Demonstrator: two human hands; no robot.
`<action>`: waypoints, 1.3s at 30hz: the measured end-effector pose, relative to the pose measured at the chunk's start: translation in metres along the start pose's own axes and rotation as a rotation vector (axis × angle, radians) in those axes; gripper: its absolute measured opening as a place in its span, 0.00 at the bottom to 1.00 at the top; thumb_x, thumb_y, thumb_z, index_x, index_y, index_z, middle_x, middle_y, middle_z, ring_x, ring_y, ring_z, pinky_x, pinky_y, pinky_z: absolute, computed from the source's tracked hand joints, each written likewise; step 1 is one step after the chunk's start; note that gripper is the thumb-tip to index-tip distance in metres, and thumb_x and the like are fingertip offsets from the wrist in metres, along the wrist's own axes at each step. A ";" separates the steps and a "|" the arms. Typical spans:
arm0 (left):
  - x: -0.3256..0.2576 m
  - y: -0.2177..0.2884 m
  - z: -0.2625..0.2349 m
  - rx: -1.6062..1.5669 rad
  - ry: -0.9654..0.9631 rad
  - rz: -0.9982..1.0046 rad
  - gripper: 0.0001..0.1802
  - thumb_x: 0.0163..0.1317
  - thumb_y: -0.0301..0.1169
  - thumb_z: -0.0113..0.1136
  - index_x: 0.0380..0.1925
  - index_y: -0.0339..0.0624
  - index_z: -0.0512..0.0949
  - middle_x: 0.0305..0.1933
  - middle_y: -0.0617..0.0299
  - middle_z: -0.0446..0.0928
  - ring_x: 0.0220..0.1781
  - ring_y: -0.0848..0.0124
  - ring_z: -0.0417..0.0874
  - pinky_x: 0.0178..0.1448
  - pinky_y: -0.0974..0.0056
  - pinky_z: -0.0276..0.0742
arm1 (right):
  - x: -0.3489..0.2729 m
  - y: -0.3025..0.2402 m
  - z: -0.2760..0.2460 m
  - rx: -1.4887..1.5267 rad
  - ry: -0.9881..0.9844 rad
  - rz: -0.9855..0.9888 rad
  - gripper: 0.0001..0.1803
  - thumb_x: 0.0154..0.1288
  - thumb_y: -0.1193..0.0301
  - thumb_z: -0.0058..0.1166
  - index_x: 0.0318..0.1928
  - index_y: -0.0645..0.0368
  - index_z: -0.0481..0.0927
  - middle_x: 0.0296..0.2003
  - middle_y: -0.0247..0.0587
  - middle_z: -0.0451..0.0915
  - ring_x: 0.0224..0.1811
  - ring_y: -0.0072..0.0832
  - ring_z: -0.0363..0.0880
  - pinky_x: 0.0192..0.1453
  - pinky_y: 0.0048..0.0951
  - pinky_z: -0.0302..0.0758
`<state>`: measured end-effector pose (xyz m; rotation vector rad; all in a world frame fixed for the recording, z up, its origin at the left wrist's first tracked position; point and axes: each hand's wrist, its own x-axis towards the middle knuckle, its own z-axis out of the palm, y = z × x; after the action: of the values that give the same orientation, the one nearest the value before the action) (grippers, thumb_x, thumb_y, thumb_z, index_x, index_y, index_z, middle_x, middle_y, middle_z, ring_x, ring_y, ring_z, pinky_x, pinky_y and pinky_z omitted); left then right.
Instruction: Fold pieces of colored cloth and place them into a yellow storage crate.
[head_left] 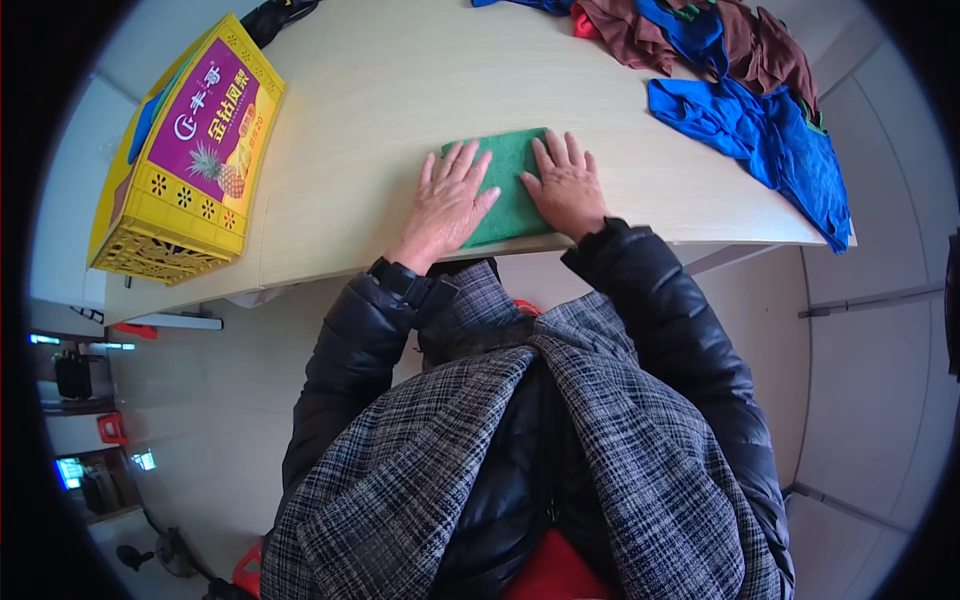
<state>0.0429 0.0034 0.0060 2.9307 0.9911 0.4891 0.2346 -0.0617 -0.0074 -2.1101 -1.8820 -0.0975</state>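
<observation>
A folded green cloth (508, 185) lies flat near the front edge of the pale wooden table (400, 90). My left hand (447, 205) rests palm down on its left side, fingers stretched out and pointing away from me. On the cloth's right side lies my right hand (570, 190), also flat with its fingers spread. Neither hand grips anything. Both touch the cloth's borders, and its middle shows between them.
A yellow plastic crate (190, 215) with a purple printed panel stands at the table's left, with cloth inside. Blue cloth (760, 140) and brown cloth (760, 50) lie heaped at the far right, the blue hanging over the front edge. White panels (870, 180) rise on the right.
</observation>
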 end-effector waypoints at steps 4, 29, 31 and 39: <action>0.014 -0.009 0.021 -0.022 -0.010 -0.044 0.33 0.74 0.51 0.45 0.72 0.45 0.62 0.78 0.54 0.58 0.80 0.57 0.54 0.80 0.43 0.47 | -0.024 -0.021 0.001 -0.061 0.086 -0.063 0.32 0.74 0.51 0.42 0.73 0.52 0.64 0.74 0.43 0.60 0.78 0.46 0.53 0.78 0.53 0.52; 0.008 0.013 0.011 -0.004 -0.146 0.100 0.35 0.70 0.58 0.48 0.73 0.59 0.63 0.79 0.57 0.55 0.81 0.50 0.49 0.76 0.32 0.44 | -0.066 0.010 -0.039 0.363 0.207 -0.161 0.18 0.62 0.74 0.56 0.54 0.63 0.78 0.52 0.52 0.79 0.55 0.49 0.75 0.61 0.44 0.74; 0.005 -0.009 0.007 0.051 -0.121 -0.035 0.33 0.70 0.56 0.47 0.72 0.59 0.63 0.78 0.56 0.56 0.79 0.49 0.52 0.74 0.32 0.46 | -0.067 0.012 -0.032 0.384 0.214 -0.164 0.17 0.63 0.73 0.56 0.52 0.62 0.79 0.50 0.52 0.80 0.54 0.49 0.76 0.60 0.43 0.74; 0.013 -0.123 0.012 0.197 -0.155 -0.553 0.36 0.71 0.56 0.44 0.76 0.62 0.55 0.82 0.58 0.48 0.82 0.48 0.46 0.75 0.28 0.41 | -0.056 0.096 -0.061 0.332 0.256 0.121 0.11 0.64 0.70 0.57 0.44 0.59 0.84 0.41 0.47 0.85 0.49 0.46 0.81 0.56 0.40 0.78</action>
<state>-0.0164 0.1103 -0.0150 2.6054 1.8182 0.1453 0.3299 -0.1403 0.0182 -1.8799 -1.5044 -0.0236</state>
